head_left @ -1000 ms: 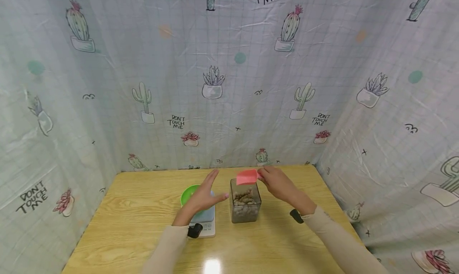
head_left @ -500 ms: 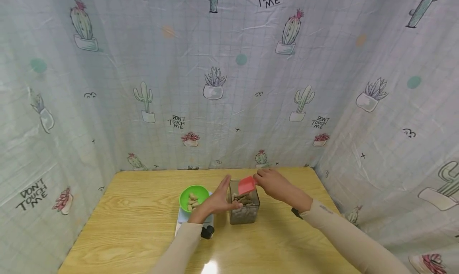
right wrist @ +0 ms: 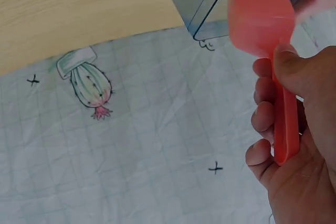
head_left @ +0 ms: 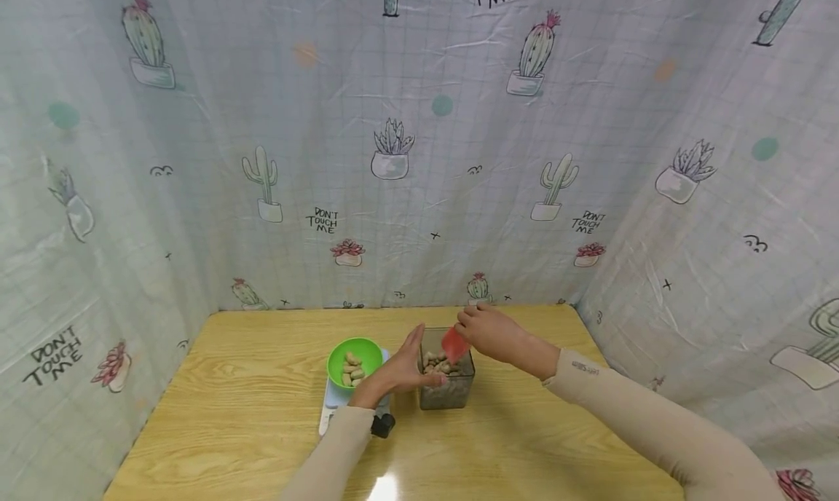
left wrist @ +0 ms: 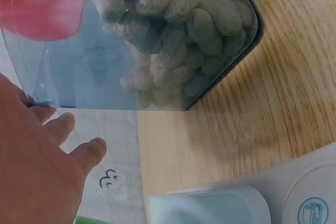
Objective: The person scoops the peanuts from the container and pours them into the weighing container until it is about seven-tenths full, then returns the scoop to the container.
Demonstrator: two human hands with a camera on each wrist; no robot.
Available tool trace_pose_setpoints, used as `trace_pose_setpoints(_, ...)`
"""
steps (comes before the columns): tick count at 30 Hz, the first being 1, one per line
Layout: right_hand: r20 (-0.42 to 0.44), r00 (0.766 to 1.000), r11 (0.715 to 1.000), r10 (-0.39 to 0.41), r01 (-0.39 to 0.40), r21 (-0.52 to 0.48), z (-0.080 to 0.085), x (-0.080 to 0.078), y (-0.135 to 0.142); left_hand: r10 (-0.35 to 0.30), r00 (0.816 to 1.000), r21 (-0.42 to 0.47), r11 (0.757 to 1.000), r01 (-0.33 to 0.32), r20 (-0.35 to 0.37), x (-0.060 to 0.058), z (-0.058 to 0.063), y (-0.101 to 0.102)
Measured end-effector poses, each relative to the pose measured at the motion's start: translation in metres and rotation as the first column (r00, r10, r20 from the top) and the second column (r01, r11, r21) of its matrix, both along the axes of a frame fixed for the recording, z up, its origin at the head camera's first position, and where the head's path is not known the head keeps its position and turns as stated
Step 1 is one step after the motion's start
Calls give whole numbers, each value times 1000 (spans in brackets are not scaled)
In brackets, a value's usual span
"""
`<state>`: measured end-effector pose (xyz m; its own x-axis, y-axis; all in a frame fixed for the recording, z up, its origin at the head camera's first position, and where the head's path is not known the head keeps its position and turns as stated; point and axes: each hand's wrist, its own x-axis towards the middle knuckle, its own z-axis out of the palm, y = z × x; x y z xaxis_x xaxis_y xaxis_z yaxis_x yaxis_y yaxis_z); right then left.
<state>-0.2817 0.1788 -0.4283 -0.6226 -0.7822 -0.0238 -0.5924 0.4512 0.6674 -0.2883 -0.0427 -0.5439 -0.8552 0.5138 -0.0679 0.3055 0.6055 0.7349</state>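
My right hand [head_left: 498,333] grips a red scoop [head_left: 454,346] by its handle. The scoop's head points down inside a clear square plastic container [head_left: 447,397], partly filled with unshelled peanuts [left wrist: 207,30]. In the right wrist view the fingers and thumb wrap the scoop's handle [right wrist: 286,124]. Spread out, my left hand [head_left: 396,371] lies along the container's left side, thumb at the front rim and fingers toward the back. The left wrist view has its fingertips [left wrist: 63,124] right at the container's upper edge. A green bowl [head_left: 336,363] with several peanuts stands left of this hand.
Under the bowl is a white kitchen scale [head_left: 328,413], partly hidden by the left forearm. Everything stands on a wooden table [head_left: 249,399]. A cactus-print curtain [head_left: 432,202] hangs behind and on both sides.
My left hand has moved right from over the bowl to the container's side, uncovering the bowl. The scoop has gone from above the container down into it, its head tipping toward the peanuts.
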Motion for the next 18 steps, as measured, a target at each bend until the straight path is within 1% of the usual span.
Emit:
trace_pose_setpoints(3,-12,1000,996,-13,14,86,-5,1,-4,5,1000,3,1000,-5,0,1,0,1)
trace_pose_setpoints(7,-20,1000,990,-1,4,140,-15,0,-12,14,1000,-2,1000,-14,10,0,2,-1)
trace_pose_setpoints(11,-6,1000,990,2,-1,144,-22,-1,-17,5,1000,-6,1000,-5,3,-1,2,-1)
trace_pose_setpoints(13,1,1000,990,17,-17,140,-24,-3,-19,4,1000,-9,1000,-4,-6,-2,2,-2)
trace_pose_setpoints(16,14,999,991,30,-31,129,-21,-5,-19,2,1000,-9,1000,-3,-9,-1,1,-1)
trace_pose_setpoints(18,10,1000,991,20,-21,129,-18,-6,-18,4,1000,-9,1000,-4,-3,0,2,-1)
